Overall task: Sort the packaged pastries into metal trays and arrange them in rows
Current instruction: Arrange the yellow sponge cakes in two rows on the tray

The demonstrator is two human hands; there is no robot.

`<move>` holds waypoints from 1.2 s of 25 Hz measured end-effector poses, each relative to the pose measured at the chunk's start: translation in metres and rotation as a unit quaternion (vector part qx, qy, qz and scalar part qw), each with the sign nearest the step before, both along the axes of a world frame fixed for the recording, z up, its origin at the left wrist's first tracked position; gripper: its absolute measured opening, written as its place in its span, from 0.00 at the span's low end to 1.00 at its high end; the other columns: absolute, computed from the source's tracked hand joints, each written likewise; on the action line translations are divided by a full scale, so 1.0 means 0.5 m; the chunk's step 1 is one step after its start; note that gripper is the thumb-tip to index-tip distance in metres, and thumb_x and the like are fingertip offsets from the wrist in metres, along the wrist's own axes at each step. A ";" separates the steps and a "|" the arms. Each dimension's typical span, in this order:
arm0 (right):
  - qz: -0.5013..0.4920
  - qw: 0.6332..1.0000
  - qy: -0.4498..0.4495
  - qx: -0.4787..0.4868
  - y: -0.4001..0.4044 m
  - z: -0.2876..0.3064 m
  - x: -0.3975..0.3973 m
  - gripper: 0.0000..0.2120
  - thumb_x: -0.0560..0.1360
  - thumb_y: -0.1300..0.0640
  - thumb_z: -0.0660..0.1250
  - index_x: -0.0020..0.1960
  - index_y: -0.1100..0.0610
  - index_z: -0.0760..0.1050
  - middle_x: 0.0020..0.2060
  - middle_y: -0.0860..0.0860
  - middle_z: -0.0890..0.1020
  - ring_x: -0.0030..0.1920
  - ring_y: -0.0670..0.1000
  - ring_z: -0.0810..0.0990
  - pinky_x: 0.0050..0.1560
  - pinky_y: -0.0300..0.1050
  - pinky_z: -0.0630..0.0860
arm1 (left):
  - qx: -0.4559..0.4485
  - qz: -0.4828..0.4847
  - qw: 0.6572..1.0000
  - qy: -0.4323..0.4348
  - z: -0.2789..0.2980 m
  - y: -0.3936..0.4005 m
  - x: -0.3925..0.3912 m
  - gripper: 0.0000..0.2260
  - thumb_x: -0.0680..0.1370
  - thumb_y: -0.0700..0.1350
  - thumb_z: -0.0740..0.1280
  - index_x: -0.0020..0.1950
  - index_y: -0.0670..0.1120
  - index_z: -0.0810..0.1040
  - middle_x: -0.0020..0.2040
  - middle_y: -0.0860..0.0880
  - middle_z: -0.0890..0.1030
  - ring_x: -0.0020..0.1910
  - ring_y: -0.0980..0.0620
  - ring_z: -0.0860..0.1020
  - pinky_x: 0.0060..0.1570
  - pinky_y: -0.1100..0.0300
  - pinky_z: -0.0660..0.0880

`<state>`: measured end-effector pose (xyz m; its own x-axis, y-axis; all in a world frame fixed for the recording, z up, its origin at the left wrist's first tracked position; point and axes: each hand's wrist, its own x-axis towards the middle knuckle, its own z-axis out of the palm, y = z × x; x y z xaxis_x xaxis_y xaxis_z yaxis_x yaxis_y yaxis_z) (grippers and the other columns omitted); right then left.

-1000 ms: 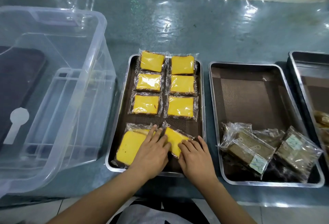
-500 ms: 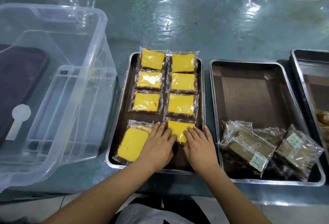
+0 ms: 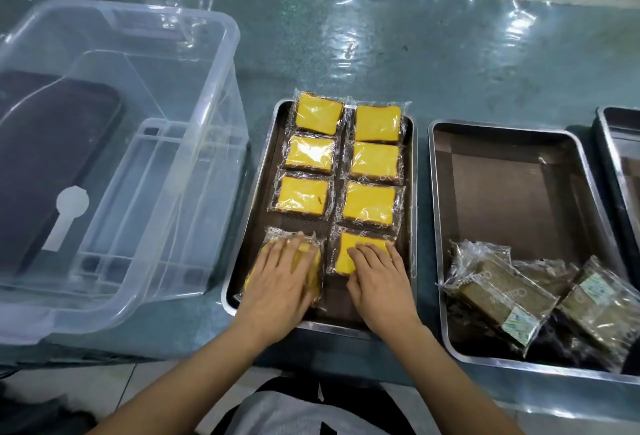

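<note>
A metal tray (image 3: 412,199) in the middle holds two columns of wrapped yellow cakes (image 3: 370,205). My left hand (image 3: 280,282) lies flat with straight fingers on the near-left yellow cake (image 3: 313,280), covering most of it. My right hand (image 3: 379,275) presses flat on the near-right yellow cake (image 3: 343,254), which sits in line under the right column. A second metal tray (image 3: 519,192) to the right holds several wrapped brown pastries (image 3: 502,296) heaped at its near end.
A large clear plastic bin (image 3: 114,157) stands on the left, close to the yellow tray. A third metal tray (image 3: 620,144) is cut off at the right edge. The table has a shiny green covering (image 3: 381,47); its near edge runs just below the trays.
My left hand slid left onto the near-left cake. My right hand pushed the near-right cake straight, so it now lines up under the right column.
</note>
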<state>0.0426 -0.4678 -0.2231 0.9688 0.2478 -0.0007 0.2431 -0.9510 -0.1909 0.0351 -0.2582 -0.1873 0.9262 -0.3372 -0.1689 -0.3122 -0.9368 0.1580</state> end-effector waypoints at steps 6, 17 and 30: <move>0.063 0.993 0.094 0.040 0.076 0.035 0.047 0.29 0.83 0.38 0.49 0.78 0.51 0.63 0.74 0.49 0.71 0.76 0.50 0.64 0.81 0.56 0.44 | -0.038 0.150 0.985 0.072 -0.004 0.058 -0.002 0.35 0.81 0.58 0.59 0.82 0.47 0.47 0.81 0.42 0.55 0.80 0.42 0.54 0.78 0.48 0.51; 0.107 0.969 0.220 -0.015 0.131 0.032 0.127 0.39 0.77 0.26 0.47 0.81 0.47 0.52 0.73 0.58 0.71 0.78 0.57 0.61 0.78 0.63 0.36 | -0.107 0.197 0.961 0.161 -0.013 0.073 -0.005 0.38 0.81 0.60 0.60 0.81 0.54 0.39 0.69 0.41 0.71 0.66 0.42 0.72 0.66 0.46 0.69; 0.028 0.984 0.156 0.081 0.094 0.055 0.060 0.30 0.76 0.30 0.59 0.70 0.46 0.64 0.61 0.50 0.75 0.67 0.54 0.70 0.78 0.54 0.55 | -0.210 0.140 0.949 0.189 -0.005 0.072 -0.011 0.38 0.80 0.58 0.63 0.80 0.61 0.40 0.65 0.47 0.71 0.55 0.50 0.75 0.55 0.54 0.73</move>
